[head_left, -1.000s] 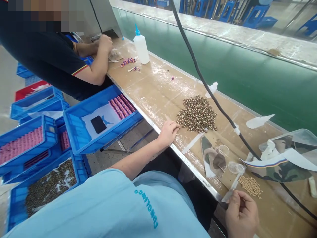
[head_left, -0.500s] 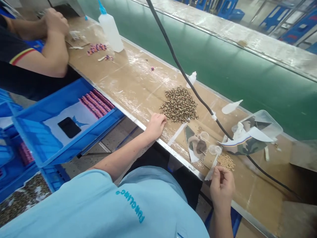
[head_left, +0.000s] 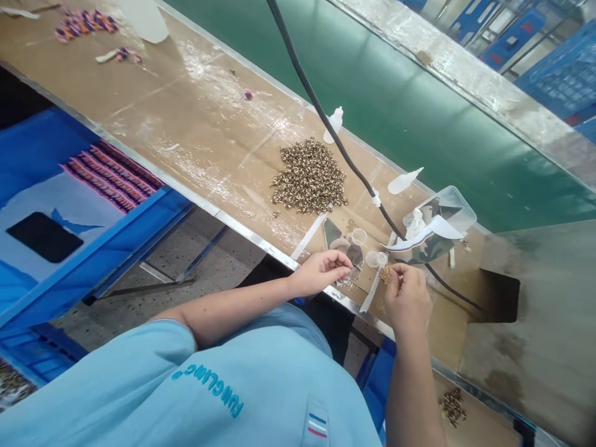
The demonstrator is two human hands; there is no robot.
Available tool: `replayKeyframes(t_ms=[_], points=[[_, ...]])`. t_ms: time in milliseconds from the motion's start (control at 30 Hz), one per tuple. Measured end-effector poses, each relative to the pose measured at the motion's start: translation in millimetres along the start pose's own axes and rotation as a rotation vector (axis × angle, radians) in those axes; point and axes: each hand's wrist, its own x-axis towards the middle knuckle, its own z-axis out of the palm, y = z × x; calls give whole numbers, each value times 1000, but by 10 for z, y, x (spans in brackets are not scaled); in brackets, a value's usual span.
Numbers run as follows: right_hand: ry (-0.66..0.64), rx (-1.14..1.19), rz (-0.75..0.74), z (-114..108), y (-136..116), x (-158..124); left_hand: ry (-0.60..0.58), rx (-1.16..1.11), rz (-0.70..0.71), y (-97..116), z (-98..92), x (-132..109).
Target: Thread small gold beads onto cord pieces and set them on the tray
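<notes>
Firstly, on the desk [head_left: 200, 149], one heap of brassy beads [head_left: 310, 177] lies beyond the left hand [head_left: 321, 272]; its fingers are narrowly spaced, contents indeterminable. Next, one white strip [head_left: 371, 290], long axis slanting toward the desk edge, and one clear dish [head_left: 375, 259] adjoin one tan bead pile [head_left: 384, 275], immediately left of the nearer right hand [head_left: 408, 295], fingertips narrowed, contents indeterminable.

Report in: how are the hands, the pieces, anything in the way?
Left hand near flat camouflage scrap, grip unclear. Right hand by tan beads, grip unclear. Metallic pile farther off. Black cable appears clear of both hands.
</notes>
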Motion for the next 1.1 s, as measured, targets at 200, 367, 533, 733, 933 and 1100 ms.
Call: replayKeyframes(t_ms=[200, 367, 533, 733, 933, 1100], points=[[-30, -115, -144, -31, -2, 134, -25, -45, -21, -43, -54, 24], [-82, -180, -219, -46, 26, 206, -36, -36, -32, -26, -44, 15], [-87, -236, -312, -66, 37, 262, -51, -27, -15, -35, -44, 22], [-29, -338, -490, -89, 31, 311, -51, -8, 2, -52, -55, 22], [12, -371, -590, -127, 11, 348, -55, -15, 9, -65, -52, 19], [-19, -274, -484, -188, -4, 336, -43, -63, -15, -54, -54, 28]])
